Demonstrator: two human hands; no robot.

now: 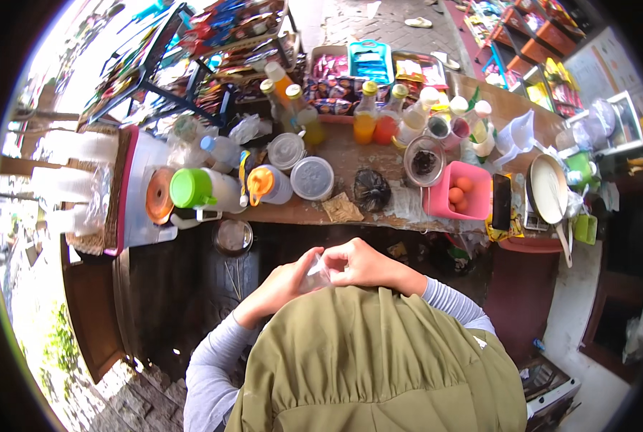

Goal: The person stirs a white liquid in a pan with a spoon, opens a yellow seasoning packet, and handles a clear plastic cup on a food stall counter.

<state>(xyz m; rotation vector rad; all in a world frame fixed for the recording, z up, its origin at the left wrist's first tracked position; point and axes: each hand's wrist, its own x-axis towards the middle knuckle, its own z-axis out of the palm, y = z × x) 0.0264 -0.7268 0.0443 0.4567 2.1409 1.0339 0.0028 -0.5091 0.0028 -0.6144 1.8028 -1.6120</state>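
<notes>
My left hand is closed around a small clear plastic bag, held low in front of my body. The fingers of my right hand pinch the bag's other side, close by my left thumb. What the bag holds cannot be made out. Beyond both hands runs the wooden table's front edge. On it are a crumpled brown paper, a knotted black plastic bag and a pink square container with eggs inside. A round strainer with dark contents is just behind the pink container.
Bottles with coloured liquids stand at the back. Lidded tubs and a green-lidded jug are at left; a phone and a frying pan, its handle past the edge, at right. A metal pot sits below the table.
</notes>
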